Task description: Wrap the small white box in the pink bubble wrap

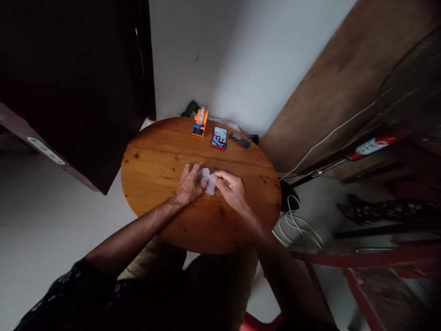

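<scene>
Centrally on oval wooden surface (155, 170): left hand (191, 184) at left side of translucent plastic piece (210, 187), thumb touching; whether fingers pinch or merely press, cannot tell. Plastic between both hands, midway from left edge to right, longer axis seemingly toward far edge. Right hand (231, 187) at right side, thumb and forefinger pinching plastic; neither hand clearly nearer.

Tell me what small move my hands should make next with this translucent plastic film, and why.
Perhaps ease your right hand gently outward while your left hand steadies the translucent plastic film: your hands are at opposite sides of it, and it looks crumpled rather than flat.
</scene>
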The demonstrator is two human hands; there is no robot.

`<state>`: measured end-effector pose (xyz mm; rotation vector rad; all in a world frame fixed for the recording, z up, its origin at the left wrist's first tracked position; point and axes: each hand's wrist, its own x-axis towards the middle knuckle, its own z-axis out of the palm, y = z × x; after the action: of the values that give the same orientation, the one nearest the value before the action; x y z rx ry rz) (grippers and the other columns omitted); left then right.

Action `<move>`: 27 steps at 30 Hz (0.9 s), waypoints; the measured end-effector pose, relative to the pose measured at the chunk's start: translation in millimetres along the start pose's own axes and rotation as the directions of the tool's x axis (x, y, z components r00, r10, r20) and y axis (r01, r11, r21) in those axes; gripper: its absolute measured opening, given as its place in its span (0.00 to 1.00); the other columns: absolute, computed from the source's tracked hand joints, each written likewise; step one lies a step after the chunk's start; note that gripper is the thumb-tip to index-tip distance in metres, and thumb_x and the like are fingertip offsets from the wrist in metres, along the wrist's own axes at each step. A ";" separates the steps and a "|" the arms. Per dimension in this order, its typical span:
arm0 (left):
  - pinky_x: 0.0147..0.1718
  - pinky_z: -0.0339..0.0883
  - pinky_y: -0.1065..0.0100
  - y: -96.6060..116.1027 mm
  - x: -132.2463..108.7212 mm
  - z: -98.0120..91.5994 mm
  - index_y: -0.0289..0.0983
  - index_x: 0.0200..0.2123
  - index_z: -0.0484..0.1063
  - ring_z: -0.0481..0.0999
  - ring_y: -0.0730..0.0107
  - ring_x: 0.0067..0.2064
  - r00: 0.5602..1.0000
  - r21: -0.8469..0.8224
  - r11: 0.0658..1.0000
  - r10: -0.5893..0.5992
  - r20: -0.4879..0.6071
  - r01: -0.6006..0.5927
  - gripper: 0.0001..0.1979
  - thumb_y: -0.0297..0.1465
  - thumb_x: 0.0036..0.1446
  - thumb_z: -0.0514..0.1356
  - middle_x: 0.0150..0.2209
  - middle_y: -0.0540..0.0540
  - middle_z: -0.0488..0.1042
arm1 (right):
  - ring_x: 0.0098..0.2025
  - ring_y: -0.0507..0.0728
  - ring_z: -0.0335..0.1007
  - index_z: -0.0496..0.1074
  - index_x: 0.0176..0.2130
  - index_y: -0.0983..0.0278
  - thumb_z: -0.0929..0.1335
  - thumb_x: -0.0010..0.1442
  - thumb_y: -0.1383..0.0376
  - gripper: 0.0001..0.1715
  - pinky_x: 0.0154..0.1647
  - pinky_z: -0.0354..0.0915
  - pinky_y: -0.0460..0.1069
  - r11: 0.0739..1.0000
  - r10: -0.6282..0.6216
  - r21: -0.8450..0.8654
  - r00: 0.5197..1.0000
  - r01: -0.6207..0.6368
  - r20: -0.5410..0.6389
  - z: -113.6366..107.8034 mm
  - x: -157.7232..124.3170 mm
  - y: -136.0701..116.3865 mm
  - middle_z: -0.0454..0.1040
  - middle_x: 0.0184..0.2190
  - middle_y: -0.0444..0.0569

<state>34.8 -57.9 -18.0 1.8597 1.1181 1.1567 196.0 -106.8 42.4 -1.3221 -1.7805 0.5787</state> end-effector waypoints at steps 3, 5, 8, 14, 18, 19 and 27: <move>0.58 0.67 0.54 -2.7 -0.2 1.6 0.41 0.48 0.70 0.66 0.54 0.61 0.999 -0.054 0.998 0.042 0.016 -0.041 0.20 0.25 0.50 0.63 0.58 0.40 0.64 | 0.43 0.58 0.77 0.77 0.37 0.58 0.64 0.66 0.60 0.12 0.47 0.70 0.51 0.996 -0.075 -0.043 0.997 0.074 -0.030 4.6 -12.4 -2.7 0.81 0.41 0.48; 0.55 0.68 0.56 -2.7 0.9 1.3 0.40 0.41 0.71 0.67 0.54 0.60 0.998 -0.094 0.995 0.041 0.043 -0.037 0.14 0.23 0.50 0.63 0.57 0.40 0.66 | 0.46 0.58 0.77 0.76 0.37 0.59 0.64 0.66 0.62 0.11 0.50 0.71 0.52 0.989 -0.135 -0.059 0.989 0.132 -0.054 8.4 -18.5 -2.5 0.81 0.43 0.50; 0.48 0.70 0.61 -0.8 4.8 -5.5 0.38 0.35 0.69 0.72 0.61 0.48 0.989 -0.136 0.991 0.030 0.148 -0.010 0.08 0.24 0.51 0.61 0.41 0.44 0.72 | 0.47 0.57 0.78 0.76 0.38 0.59 0.63 0.67 0.65 0.11 0.51 0.71 0.52 0.976 -0.199 -0.107 0.978 0.191 -0.069 13.8 -24.2 -0.1 0.81 0.43 0.51; 0.45 0.71 0.63 5.3 10.8 -44.1 0.38 0.44 0.71 0.75 0.66 0.42 0.883 -0.114 0.993 0.080 0.463 -0.030 0.15 0.26 0.51 0.62 0.43 0.46 0.75 | 0.47 0.58 0.78 0.78 0.40 0.59 0.63 0.68 0.66 0.13 0.51 0.73 0.52 0.946 -0.264 -0.208 0.964 0.249 -0.046 21.1 -30.6 5.0 0.81 0.43 0.51; 0.60 0.63 0.53 6.0 9.6 -52.7 0.40 0.49 0.71 0.69 0.52 0.61 0.860 0.025 0.974 0.186 0.474 -0.224 0.25 0.26 0.45 0.67 0.61 0.38 0.68 | 0.49 0.58 0.78 0.79 0.42 0.58 0.63 0.69 0.66 0.15 0.52 0.73 0.52 0.929 -0.290 -0.256 0.956 0.268 -0.051 24.5 -35.5 9.2 0.81 0.46 0.51; 0.62 0.61 0.52 4.7 9.3 -50.3 0.39 0.48 0.71 0.68 0.51 0.62 0.868 0.037 0.968 0.206 0.452 -0.249 0.24 0.25 0.45 0.67 0.62 0.38 0.67 | 0.50 0.58 0.78 0.79 0.43 0.58 0.63 0.69 0.66 0.15 0.53 0.73 0.53 0.927 -0.293 -0.259 0.955 0.271 -0.052 25.1 -36.6 10.1 0.81 0.47 0.52; 0.28 0.58 0.75 0.4 12.4 -28.3 0.37 0.40 0.68 0.63 0.78 0.27 0.907 -0.249 0.966 0.039 0.420 0.074 0.19 0.25 0.41 0.66 0.28 0.57 0.65 | 0.50 0.58 0.77 0.79 0.42 0.59 0.62 0.69 0.62 0.16 0.54 0.71 0.53 0.969 -0.219 -0.130 0.974 0.210 -0.057 21.1 -32.9 9.7 0.80 0.46 0.52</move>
<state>11.9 -44.1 -2.6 1.7733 0.6998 0.7889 187.5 -131.9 12.1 -1.1948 -1.8946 0.3032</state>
